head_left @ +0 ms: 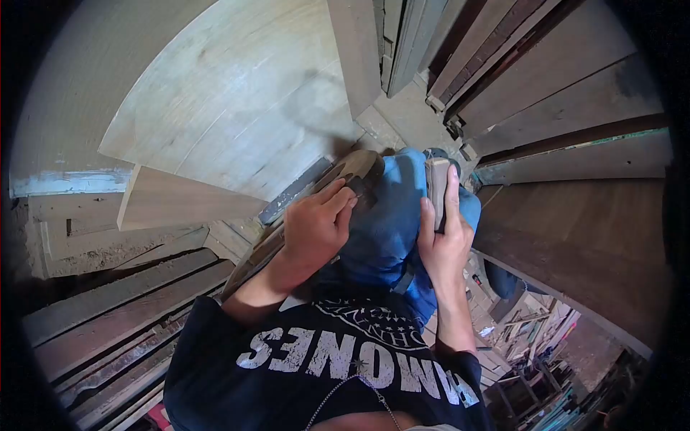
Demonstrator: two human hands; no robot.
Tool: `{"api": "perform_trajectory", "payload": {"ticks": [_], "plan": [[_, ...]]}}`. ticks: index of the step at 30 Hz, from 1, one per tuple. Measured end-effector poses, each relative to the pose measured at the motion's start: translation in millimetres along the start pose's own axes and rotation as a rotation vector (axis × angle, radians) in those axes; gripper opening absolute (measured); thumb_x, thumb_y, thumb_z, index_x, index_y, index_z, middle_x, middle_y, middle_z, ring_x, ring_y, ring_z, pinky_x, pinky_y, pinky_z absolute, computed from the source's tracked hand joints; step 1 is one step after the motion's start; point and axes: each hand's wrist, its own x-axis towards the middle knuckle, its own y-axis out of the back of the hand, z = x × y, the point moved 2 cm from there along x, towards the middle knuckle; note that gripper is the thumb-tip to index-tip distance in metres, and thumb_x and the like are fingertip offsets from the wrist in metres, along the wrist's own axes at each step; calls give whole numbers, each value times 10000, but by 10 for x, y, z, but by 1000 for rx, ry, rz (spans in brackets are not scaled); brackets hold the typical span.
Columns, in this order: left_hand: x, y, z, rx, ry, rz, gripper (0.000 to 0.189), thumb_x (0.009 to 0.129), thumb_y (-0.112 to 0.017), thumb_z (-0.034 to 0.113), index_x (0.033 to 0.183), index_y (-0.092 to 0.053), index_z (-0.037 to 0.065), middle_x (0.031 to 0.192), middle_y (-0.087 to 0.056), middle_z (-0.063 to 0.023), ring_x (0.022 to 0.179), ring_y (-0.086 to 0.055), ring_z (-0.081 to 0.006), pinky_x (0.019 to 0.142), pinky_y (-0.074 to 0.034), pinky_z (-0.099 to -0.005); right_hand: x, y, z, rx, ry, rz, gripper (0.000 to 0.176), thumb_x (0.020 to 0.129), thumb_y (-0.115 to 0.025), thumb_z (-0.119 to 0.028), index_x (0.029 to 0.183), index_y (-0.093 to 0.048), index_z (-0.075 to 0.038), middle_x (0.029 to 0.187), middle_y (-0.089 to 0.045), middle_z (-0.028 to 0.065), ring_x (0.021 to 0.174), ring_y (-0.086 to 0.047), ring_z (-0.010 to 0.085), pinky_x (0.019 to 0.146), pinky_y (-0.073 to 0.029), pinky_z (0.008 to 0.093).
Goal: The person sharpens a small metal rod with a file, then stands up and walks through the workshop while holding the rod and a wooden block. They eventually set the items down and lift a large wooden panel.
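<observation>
My left hand (pixel 316 221) is closed, its thumb and fingers pinched around a small dark piece (pixel 359 188) whose kind I cannot make out. It sits over a long brown wooden piece with a rounded end (pixel 365 164), which lies slanting beside my left leg and passes partly behind my forearm. My right hand (pixel 447 244) grips a small wooden block (pixel 436 188), with fingers stretched along both sides of it. The block is held upright above my right knee, in front of my jeans (pixel 392 215).
A pale quarter-round wooden panel (pixel 237 93) with board edges stands ahead on the left. Long planks (pixel 129 294) are stacked at lower left. Large boards (pixel 575 237) lean on the right. Scrap wood and sticks (pixel 535 330) litter the floor at lower right.
</observation>
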Motion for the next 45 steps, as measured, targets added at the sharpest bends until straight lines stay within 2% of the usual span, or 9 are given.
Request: {"api": "perform_trajectory", "payload": {"ticks": [7, 11, 13, 18, 25, 27, 35, 42, 45], "plan": [[-6, 20, -16, -102, -61, 71, 76, 786, -672, 16, 862, -671, 17, 1000, -683, -172, 903, -671, -339, 758, -525, -344, -430, 117, 187, 143, -97, -9, 633, 884, -618, -111, 1436, -325, -8, 853, -668, 269, 752, -692, 375, 616, -528, 381], [-18, 14, -78, -208, 129, -31, 88, 800, -693, 34, 872, -699, -17, 1059, -691, -171, 965, -682, -240, 840, -496, -305, -658, 188, 312, 170, -122, -58, 626, 883, -627, -126, 1420, -335, 8, 824, -664, 266, 717, -682, 393, 583, -521, 386], [-31, 15, -103, -364, 128, 17, 87, 797, -684, 40, 869, -700, -5, 1029, -699, -160, 951, -688, -262, 799, -515, -333, -727, 205, 357, 203, -124, -53, 639, 875, -650, -153, 1415, -346, 1, 825, -663, 263, 705, -680, 394, 569, -518, 387], [-77, 25, 6, -510, 175, 53, 98, 882, -627, 27, 870, -683, -53, 828, -700, -63, 716, -614, -81, 708, -505, -230, -845, 250, 413, 275, -54, -5, 663, 829, -718, -213, 1377, -402, -13, 875, -677, 229, 728, -687, 372, 597, -527, 384], [-102, 161, 1080, -962, 71, 43, 92, 892, -595, -5, 879, -658, -71, 804, -664, -112, 647, -594, -115, 630, -500, -260, -871, 563, 358, 566, -65, 76, 398, 769, -783, -192, 1041, -588, 25, 775, -666, 132, 645, -648, 179, 586, -495, 303], [-97, 109, 1419, -1143, -14, -37, 84, 880, -572, -27, 901, -637, -76, 779, -656, -151, 620, -599, -156, 620, -512, -291, -868, 742, 315, 693, -24, 79, 313, 805, -747, -121, 1008, -561, 27, 718, -603, 25, 612, -563, 95, 563, -459, 246], [-96, -227, 2316, -1688, -145, -401, 233, 923, -607, 75, 1106, -598, -70, 887, -653, -134, 705, -638, -156, 698, -559, -292, -883, 1305, 306, 1021, 301, 400, 255, 778, -726, 38, 958, -546, 19, 873, -655, 114, 688, -609, 120, 581, -482, 243], [-187, -386, 2714, -1836, -210, -497, 358, 988, -475, 88, 1345, -484, 117, 951, -567, -94, 766, -551, -103, 767, -531, -305, -1111, 1540, 390, 1110, 251, 354, 165, 787, -701, 73, 895, -584, 30, 812, -652, 96, 644, -590, 98, 554, -470, 233], [-209, -402, 2788, -1826, -200, -510, 358, 991, -465, 87, 1348, -478, 106, 947, -565, -89, 766, -559, -107, 786, -542, -301, -1136, 1583, 364, 1098, 234, 341, 113, 785, -697, 80, 804, -598, 30, 746, -636, 74, 609, -568, 85, 534, -454, 228]]}}
